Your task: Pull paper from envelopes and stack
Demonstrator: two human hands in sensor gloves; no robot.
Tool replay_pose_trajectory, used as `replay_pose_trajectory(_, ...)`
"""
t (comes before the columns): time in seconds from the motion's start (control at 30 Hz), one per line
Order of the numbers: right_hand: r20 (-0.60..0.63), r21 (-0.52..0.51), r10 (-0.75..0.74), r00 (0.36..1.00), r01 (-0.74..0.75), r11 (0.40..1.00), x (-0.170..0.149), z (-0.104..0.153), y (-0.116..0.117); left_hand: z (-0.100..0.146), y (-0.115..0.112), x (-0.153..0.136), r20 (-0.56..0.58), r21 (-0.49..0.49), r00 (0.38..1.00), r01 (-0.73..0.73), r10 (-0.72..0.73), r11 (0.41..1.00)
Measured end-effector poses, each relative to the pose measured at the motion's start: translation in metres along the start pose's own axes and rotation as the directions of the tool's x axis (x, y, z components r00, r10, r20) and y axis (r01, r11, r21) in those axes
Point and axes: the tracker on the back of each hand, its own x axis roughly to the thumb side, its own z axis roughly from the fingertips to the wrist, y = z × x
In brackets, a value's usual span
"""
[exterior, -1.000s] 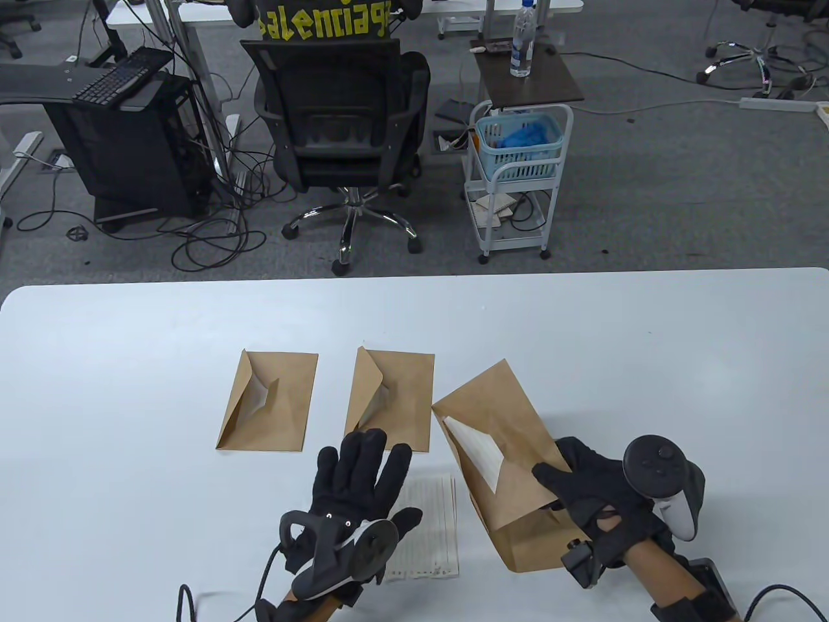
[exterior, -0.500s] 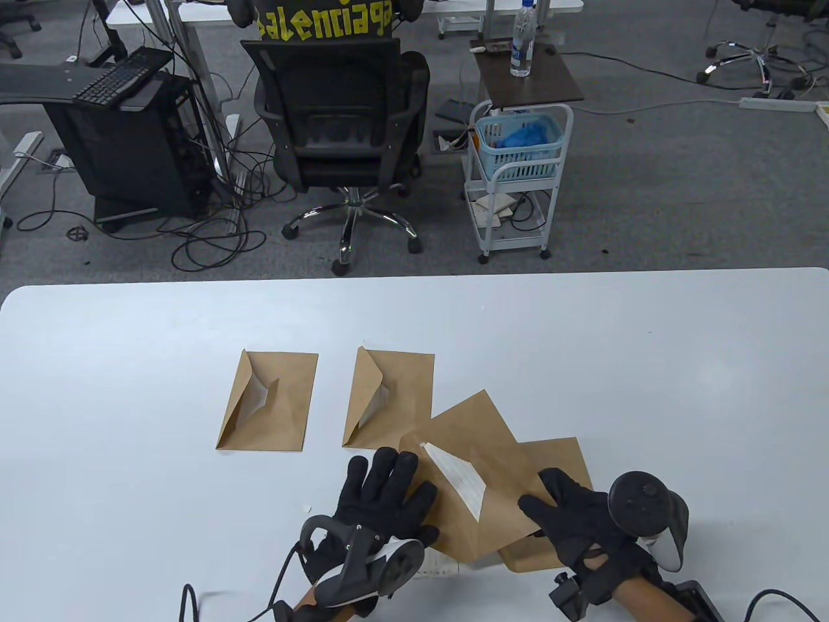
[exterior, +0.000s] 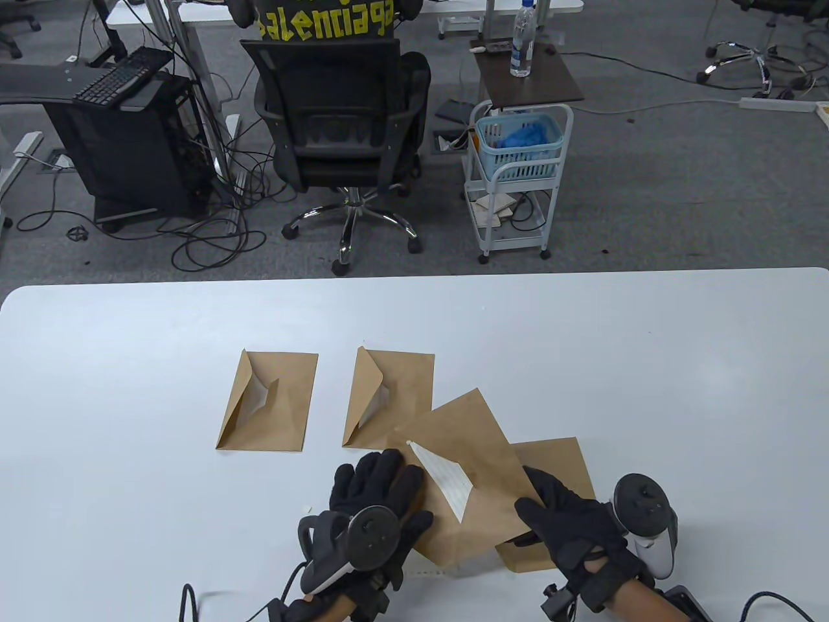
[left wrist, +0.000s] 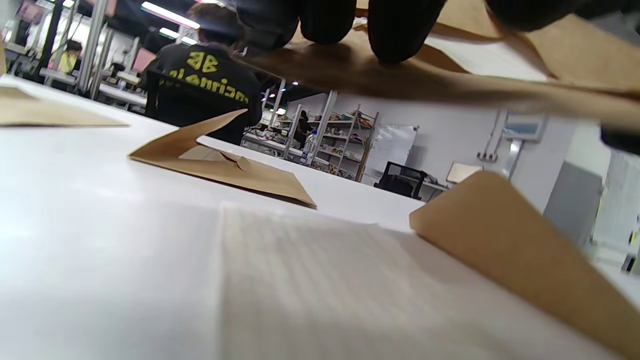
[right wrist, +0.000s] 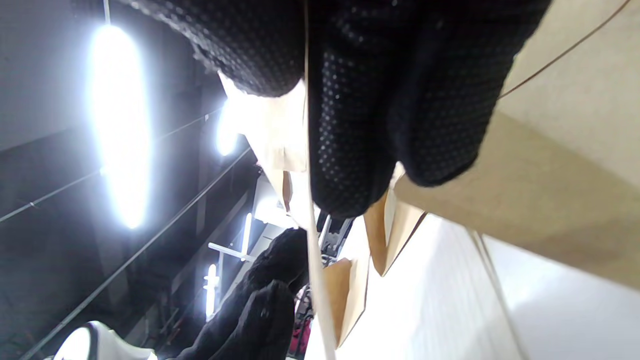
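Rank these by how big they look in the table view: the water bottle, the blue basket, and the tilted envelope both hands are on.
1. tilted envelope, though nearest the camera
2. blue basket
3. water bottle

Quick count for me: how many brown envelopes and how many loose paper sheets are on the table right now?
Brown envelopes: 4: far left, middle, the one held by both hands, and one under it at right.
Loose lined paper sheets: 1, mostly covered by the held envelope.
Total: 5
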Motion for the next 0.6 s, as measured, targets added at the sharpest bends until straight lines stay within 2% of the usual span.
replay_pose_trajectory(0.17, 0.038, 0.018, -0.087, 0.996, 0.086, 0.996, -0.002, 0.001, 0.005, -0.001, 0.004, -0.008, -0.031, 0.012, 0.98, -0.197, 0.197, 0.98)
replay_pose_trajectory(0.33, 0.072, 0.069, -0.136, 0.988, 0.131, 0.989, -0.003, -0.001, 0.011, 0.0, 0.008, -0.012, -0.048, 0.057, 0.963, -0.264, 0.267, 0.963)
replay_pose_trajectory(0.43, 0.104, 0.154, -0.224, 0.969, 0.207, 0.966, 0.0, -0.001, 0.02, -0.001, 0.005, -0.014, -0.056, 0.034, 0.953, -0.296, 0.298, 0.954)
replay_pose_trajectory(0.5, 0.117, 0.186, -0.198, 0.973, 0.174, 0.967, 0.002, 0.001, 0.025, -0.004, 0.001, -0.015, -0.04, -0.017, 0.926, -0.377, 0.376, 0.926)
replay_pose_trajectory(0.53, 0.136, 0.22, -0.18, 0.974, 0.148, 0.964, 0.002, 0.0, 0.029, -0.005, -0.002, -0.015, -0.045, -0.061, 0.902, -0.432, 0.43, 0.9)
replay_pose_trajectory(0.6, 0.138, 0.255, -0.185, 0.973, 0.145, 0.956, 0.002, -0.001, 0.032, -0.006, -0.005, -0.016, -0.06, -0.081, 0.843, -0.538, 0.535, 0.839)
